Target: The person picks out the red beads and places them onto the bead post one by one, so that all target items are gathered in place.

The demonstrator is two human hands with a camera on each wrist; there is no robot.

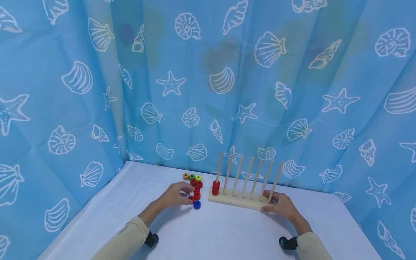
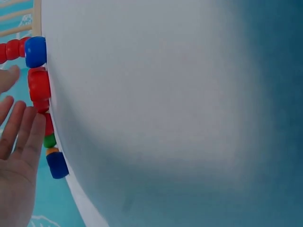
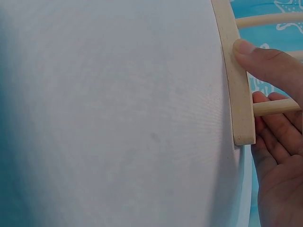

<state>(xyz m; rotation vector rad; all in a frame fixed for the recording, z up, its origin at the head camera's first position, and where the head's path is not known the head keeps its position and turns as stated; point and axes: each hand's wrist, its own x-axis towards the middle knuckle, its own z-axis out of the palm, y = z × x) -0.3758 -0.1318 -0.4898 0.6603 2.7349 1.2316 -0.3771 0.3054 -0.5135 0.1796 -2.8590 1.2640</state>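
White surface (image 1: 221,234): left hand (image 1: 175,195), fingers parted, at loose red beads (image 1: 196,196); right hand (image 1: 282,206) pinching the right end of a wooden peg rack (image 1: 237,202), red rings (image 1: 215,188) on its leftmost peg (image 1: 219,166). Beyond, shell-patterned curtain (image 1: 201,54).

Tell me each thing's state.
Rack: standing, six pegs bare.
Stacked red beads: on the leftmost peg.
Other red beads: loose.
Blue beads: loose.
Orange bead: loose.
Green bead: loose.
Yellow bead: loose.
Left hand: thumb and fingertips apart.
Right hand: gripping the rack's end.
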